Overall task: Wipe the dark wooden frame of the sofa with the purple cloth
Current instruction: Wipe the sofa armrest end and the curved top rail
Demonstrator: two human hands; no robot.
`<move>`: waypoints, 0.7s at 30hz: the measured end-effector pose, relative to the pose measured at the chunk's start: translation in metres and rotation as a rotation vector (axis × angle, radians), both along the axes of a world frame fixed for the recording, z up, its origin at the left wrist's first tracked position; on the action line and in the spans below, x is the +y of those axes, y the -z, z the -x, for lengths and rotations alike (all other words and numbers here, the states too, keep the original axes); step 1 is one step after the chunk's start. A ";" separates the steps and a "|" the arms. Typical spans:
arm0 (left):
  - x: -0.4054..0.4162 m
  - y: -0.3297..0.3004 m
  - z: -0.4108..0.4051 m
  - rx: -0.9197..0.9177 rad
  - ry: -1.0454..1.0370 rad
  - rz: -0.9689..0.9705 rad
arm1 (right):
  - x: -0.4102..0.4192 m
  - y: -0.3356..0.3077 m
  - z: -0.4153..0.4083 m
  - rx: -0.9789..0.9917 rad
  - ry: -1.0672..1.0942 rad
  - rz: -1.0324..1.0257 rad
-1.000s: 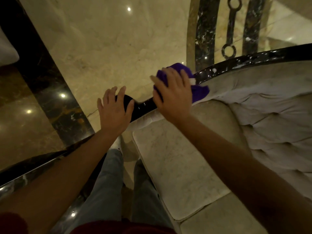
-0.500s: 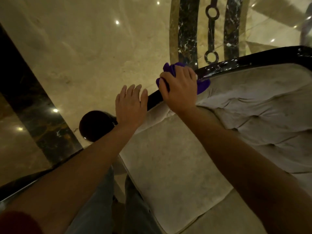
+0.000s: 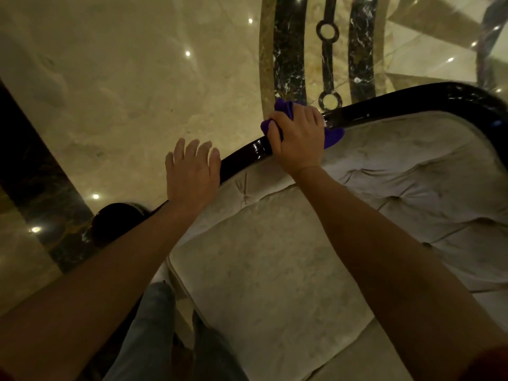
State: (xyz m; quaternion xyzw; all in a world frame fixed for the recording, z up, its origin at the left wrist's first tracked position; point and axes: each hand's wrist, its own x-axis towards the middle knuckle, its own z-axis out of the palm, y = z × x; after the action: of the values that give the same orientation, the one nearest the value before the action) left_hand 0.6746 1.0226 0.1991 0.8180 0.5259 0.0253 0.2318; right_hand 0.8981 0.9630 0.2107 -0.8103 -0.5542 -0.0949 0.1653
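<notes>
Moved: right hand (image 3: 298, 140) slid bunched purple cloth (image 3: 284, 108) rightward up glossy dark wooden sofa frame (image 3: 384, 107), centre frame | fingers clenched on cloth | left hand (image 3: 192, 174) flat, open, bracing rail | risk: cloth smearing pale tufted upholstery (image 3: 398, 171).

Dim, warm light is filling the scene, with ceiling lamps glinting as small bright dots on the polished marble floor (image 3: 137, 86). Glare is streaking the glossy dark frame (image 3: 384, 105). Wide-angle distortion is bending the edges; forearms are looking soft.
</notes>
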 end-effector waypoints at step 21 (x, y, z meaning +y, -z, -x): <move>0.013 -0.021 -0.120 0.093 0.033 -0.061 | -0.027 -0.038 -0.149 -0.183 0.205 0.229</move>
State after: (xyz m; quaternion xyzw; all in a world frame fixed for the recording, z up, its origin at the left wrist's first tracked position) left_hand 0.7951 1.0358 0.2197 0.8334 0.5216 -0.0008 0.1824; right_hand 1.0476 0.9362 0.2484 -0.8641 -0.4885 -0.1210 0.0100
